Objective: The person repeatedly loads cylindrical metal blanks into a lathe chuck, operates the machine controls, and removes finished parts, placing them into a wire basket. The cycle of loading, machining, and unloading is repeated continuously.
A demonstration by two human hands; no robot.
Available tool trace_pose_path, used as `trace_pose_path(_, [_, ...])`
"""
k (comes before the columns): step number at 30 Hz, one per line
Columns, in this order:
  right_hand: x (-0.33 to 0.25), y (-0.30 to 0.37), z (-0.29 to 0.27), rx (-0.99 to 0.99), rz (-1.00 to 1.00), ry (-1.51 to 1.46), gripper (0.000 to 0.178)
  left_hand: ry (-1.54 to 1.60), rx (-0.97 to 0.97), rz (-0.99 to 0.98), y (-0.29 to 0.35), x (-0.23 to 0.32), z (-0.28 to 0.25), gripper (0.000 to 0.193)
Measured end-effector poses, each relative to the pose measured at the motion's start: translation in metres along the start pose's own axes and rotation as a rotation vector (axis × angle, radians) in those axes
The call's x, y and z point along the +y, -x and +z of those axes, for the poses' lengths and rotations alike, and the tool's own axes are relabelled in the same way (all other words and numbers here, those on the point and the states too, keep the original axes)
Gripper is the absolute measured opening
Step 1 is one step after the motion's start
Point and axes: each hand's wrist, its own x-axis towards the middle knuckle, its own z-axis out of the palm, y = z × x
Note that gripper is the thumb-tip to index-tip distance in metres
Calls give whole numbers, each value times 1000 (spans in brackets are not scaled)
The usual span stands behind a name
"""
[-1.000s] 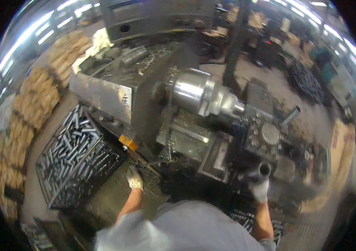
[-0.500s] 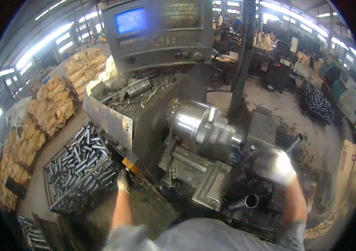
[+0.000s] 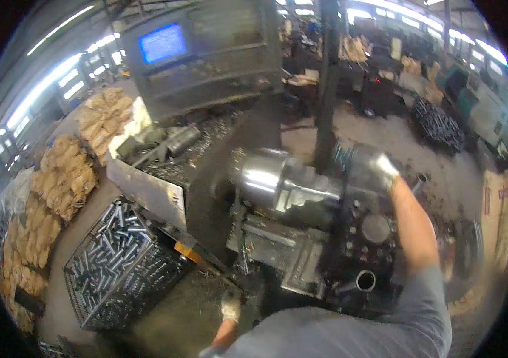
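Right grip [image 3: 383,169] gloved, blurred; couldn't tell whether closed on anything. Turret [image 3: 377,228] lay just on its near side, closer than to left grip [image 3: 230,309], itself unreadable. Chuck [image 3: 264,178] sat leftward, long axis toward the turret side. Since earlier, right grip had reached farther out.

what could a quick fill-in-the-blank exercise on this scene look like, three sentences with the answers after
1. The lit screen glows ____.
2. The dark basket of metal pieces stands to the ____ of the shiny chuck.
3. The right hand is stretched ____ from the body than the left hand.

Missing words: blue; left; farther
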Motion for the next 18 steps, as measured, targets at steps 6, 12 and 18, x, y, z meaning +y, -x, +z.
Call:
trace_pose_path(6, [5, -9, 27, -358, 70, 366, 41, 232, -65, -179, -13, 10, -8, 23])
trace_pose_path(12, [-80, -21, 62, -703, 288, 369, 50, -118, -212, 92, -10, -2, 12, 22])
trace_pose_path(18, [-26, -38, 68, -882, 432, 12, 56, -84, -222, -295, 16, -10, -6, 22])
